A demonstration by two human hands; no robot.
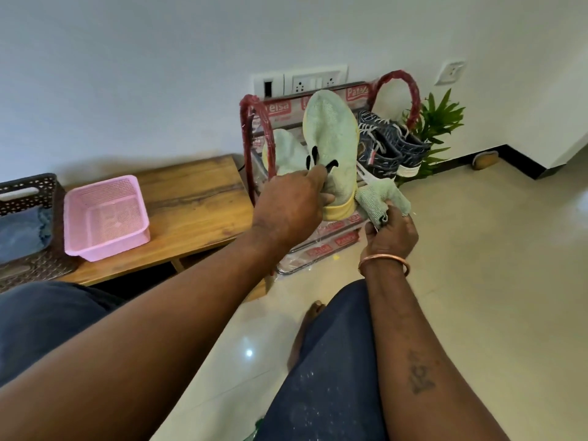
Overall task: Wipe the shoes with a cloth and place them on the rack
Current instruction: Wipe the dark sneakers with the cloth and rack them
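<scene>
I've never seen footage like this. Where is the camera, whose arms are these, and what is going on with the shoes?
There is no machine here: these are a person's own two bare hands. The single picture comes from a camera worn on the person's head, looking forward and down, so the arms reach in from the bottom edge. The left hand grips a pale green shoe, toe pointing up, in front of a red-framed shoe rack. The right hand, with a bangle at the wrist, holds a bunched green cloth beside the shoe's heel. On the rack sit a second green shoe and a pair of dark blue sneakers. To the left, a wooden bench carries a pink basket.
</scene>
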